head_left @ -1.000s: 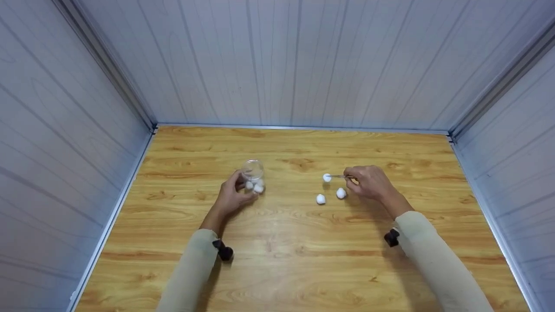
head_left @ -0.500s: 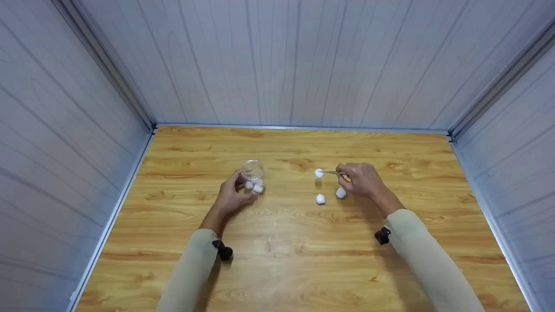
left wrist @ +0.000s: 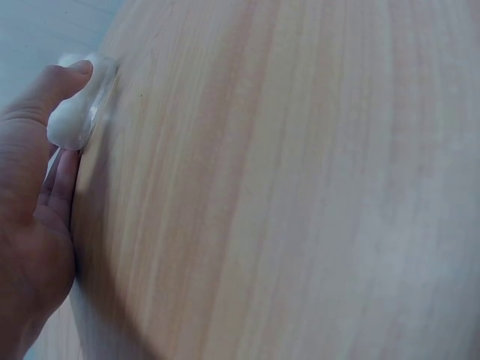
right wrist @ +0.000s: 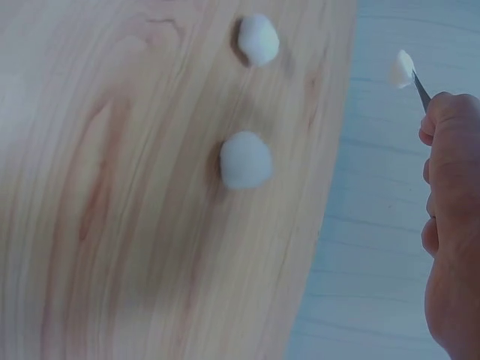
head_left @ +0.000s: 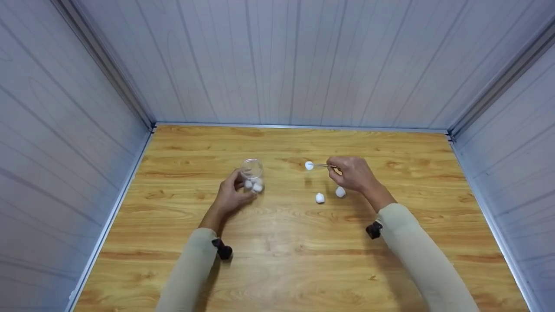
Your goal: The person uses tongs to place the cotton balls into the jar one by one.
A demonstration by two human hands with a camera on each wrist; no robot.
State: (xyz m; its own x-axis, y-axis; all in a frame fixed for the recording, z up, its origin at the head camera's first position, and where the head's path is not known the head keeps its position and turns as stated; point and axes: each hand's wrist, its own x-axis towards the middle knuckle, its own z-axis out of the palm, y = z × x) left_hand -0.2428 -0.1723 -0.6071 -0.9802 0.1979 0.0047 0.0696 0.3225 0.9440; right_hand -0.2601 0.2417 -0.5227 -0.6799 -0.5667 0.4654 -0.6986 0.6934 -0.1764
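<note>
Ball (head_left: 308,165) in tweezers (head_left: 323,165), off the desk (head_left: 303,260).
Right hand (head_left: 353,174) pinched the tweezers; left hand (head_left: 230,195) gripped the jar (head_left: 252,173). A slack pinch could drop the ball short.

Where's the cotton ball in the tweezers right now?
In the head view the cotton ball hangs at the tip of the tweezers pinched by the right hand, above the table, right of the clear jar that the left hand holds.
</note>
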